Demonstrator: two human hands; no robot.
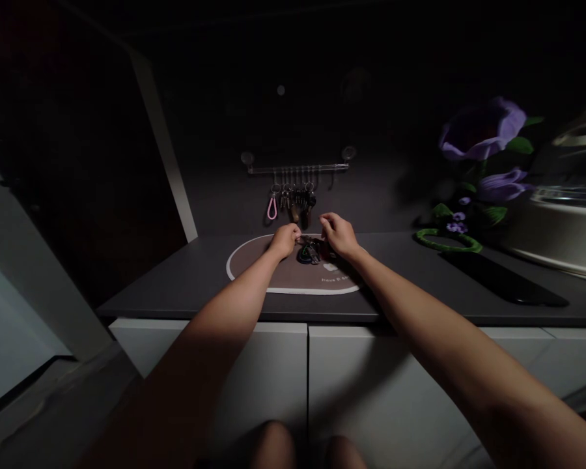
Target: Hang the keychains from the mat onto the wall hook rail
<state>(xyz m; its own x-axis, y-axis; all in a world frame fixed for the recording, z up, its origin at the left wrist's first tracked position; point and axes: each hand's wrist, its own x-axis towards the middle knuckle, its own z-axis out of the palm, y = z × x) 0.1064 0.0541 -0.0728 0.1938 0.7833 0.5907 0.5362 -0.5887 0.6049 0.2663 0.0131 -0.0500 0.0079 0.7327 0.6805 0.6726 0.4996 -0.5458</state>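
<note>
A bunch of keys (pixel 308 253) with a dark fob lies on an oval brown mat (pixel 293 281) with a white rim. My left hand (pixel 285 240) is just left of the bunch, its fingertips at or touching the keys. My right hand (pixel 339 235) is over the bunch's right side, fingers drawn together and pointing left. The dim light and my fingers hide whether either hand holds a key or ring. Above, several keys and a pink loop keychain (pixel 272 208) hang from a wall-mounted hook rail (pixel 297 168).
The mat lies on a dark countertop (pixel 185 280) above white cabinet doors (pixel 361 371). To the right stand purple artificial flowers (pixel 481 130), a green loop (pixel 446 241), a flat black object (pixel 502 279) and a large metallic appliance (pixel 561 221).
</note>
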